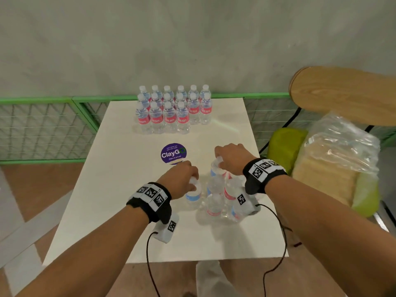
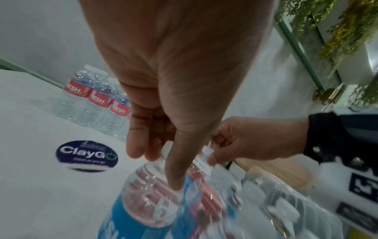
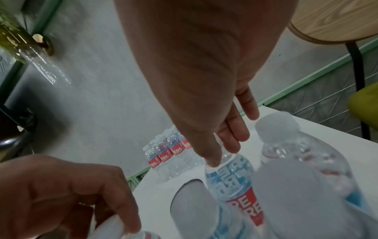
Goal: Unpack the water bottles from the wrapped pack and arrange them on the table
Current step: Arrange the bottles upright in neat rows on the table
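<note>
Several clear water bottles with red and blue labels stand in rows [image 1: 173, 110] at the far edge of the white table [image 1: 120, 211]. A smaller cluster of bottles [image 1: 222, 202] stands near the middle front. My left hand [image 1: 182, 176] pinches the white cap and neck of one bottle [image 1: 194, 196] at the cluster's left; the left wrist view shows fingers and thumb around its neck [image 2: 163, 155]. My right hand [image 1: 230, 156] grips the cap of another bottle [image 1: 216, 169] at the cluster's far side, whose label [image 3: 235, 182] shows in the right wrist view.
A round purple "ClayGo" sticker [image 1: 173, 154] lies on the table between the two bottle groups. A green wire fence [image 1: 47, 127] runs behind the table. At right, a crumpled clear plastic wrap [image 1: 340, 151] lies on a yellow-green seat [image 1: 282, 144], under a wooden round top [image 1: 347, 95].
</note>
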The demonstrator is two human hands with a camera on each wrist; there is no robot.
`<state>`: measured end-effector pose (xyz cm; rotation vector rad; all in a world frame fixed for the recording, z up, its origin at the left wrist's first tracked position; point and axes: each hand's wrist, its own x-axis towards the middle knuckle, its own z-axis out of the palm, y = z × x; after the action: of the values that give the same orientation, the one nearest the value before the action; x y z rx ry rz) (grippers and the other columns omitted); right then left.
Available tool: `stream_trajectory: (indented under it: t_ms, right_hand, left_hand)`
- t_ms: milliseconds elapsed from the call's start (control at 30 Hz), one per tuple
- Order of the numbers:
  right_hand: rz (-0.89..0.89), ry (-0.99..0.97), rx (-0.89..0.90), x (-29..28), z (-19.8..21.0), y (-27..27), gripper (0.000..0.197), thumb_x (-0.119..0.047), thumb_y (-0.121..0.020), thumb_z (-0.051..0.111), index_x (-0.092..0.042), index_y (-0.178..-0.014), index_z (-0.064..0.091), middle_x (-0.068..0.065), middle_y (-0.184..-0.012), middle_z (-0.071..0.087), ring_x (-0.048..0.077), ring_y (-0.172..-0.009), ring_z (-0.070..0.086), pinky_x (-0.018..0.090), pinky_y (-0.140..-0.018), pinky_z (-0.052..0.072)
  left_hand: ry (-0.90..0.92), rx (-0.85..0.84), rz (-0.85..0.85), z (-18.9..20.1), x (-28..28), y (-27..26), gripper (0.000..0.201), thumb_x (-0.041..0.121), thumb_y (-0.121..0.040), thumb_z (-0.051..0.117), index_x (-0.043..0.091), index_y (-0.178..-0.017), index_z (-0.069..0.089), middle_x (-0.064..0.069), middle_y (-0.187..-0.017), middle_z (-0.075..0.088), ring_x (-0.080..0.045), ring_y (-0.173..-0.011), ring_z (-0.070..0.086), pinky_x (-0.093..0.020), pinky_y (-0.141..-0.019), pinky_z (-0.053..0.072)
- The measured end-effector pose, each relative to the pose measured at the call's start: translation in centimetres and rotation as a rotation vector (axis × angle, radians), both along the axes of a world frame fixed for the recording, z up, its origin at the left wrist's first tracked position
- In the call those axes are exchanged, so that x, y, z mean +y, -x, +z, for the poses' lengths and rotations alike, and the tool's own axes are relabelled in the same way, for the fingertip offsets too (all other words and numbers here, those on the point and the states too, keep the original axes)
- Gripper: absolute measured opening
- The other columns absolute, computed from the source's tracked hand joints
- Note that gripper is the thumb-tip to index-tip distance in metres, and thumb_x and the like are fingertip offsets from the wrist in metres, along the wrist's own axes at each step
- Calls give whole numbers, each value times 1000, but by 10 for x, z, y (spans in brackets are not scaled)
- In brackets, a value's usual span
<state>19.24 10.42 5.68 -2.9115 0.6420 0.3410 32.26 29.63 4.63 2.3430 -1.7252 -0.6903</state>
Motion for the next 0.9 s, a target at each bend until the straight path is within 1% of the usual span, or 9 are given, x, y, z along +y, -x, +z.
stream_trajectory:
  t_ms: [67, 133, 300, 367, 433, 500, 667, 800, 900]
  right_hand:
    - [-15, -39, -41, -18, 4, -9, 25, -31, -89, 56, -21, -112, 54, 4, -100, 64, 24, -82, 53, 33, -74, 34]
    - [-33, -72, -87, -34, 10, -20, 27, -32, -89, 58, -20, -113, 54, 4, -100, 64, 24, -81, 53, 31, -72, 37]
    - [-76, -37, -161, -86, 17, -72, 29, -32, -89, 57, -17, -112, 53, 6, -99, 63, 28, -87, 57, 35, -72, 40]
    - [-95, -6, -171, -107, 13, -95, 30, -33, -89, 57, -17, -114, 52, 7, -100, 64, 29, -90, 58, 38, -76, 43]
    - [-117, 25, -166, -125, 6, -116, 32, -33, -89, 56, -17, -116, 51, 7, -102, 65, 30, -94, 59, 40, -81, 44]
    - [-146, 27, -167, -141, -1, -134, 34, -33, -89, 56, -17, -118, 52, 7, -104, 65, 31, -96, 60, 41, -81, 43]
    - [-171, 18, -177, -164, -18, -163, 34, -32, -90, 55, -17, -120, 54, 8, -108, 66, 31, -99, 61, 42, -84, 47]
    - [-180, -13, -212, -170, -24, -178, 32, -30, -92, 56, -14, -120, 54, 10, -106, 65, 32, -96, 61, 40, -76, 50]
    - [-181, -23, -245, -172, -25, -185, 29, -28, -93, 55, -13, -118, 54, 10, -104, 63, 32, -96, 60, 37, -71, 47]
  left_hand:
    - [8, 1, -18, 10, -19, -19, 30, 31, -83, 75, 19, -109, 66, 1, -101, 52, -19, -92, 52, -33, -79, 47]
    - [42, -10, -23, 23, -41, -38, 30, 32, -83, 76, 20, -109, 67, 2, -101, 54, -18, -91, 52, -32, -80, 47]
    - [127, -89, -5, 39, -123, -91, 30, 25, -83, 75, 19, -112, 68, -2, -103, 54, -23, -94, 54, -32, -77, 43]
    - [144, -148, -5, 37, -156, -110, 31, 25, -83, 75, 20, -112, 69, -2, -105, 56, -25, -97, 57, -34, -81, 44]
    - [136, -212, -11, 31, -185, -127, 30, 26, -83, 75, 22, -112, 69, -3, -108, 59, -26, -100, 59, -40, -88, 45]
    - [122, -253, -15, 26, -209, -144, 29, 26, -83, 75, 23, -111, 69, -2, -108, 60, -26, -102, 59, -42, -91, 44]
    - [79, -299, -33, 14, -247, -178, 31, 24, -83, 75, 25, -114, 68, -2, -112, 60, -26, -105, 58, -41, -91, 40]
    - [78, -270, -32, 11, -260, -193, 32, 19, -81, 76, 23, -112, 69, -2, -109, 61, -27, -106, 59, -40, -93, 43]
    - [67, -243, -33, 4, -263, -199, 33, 12, -81, 75, 21, -113, 69, -2, -109, 60, -26, -106, 58, -41, -93, 45]
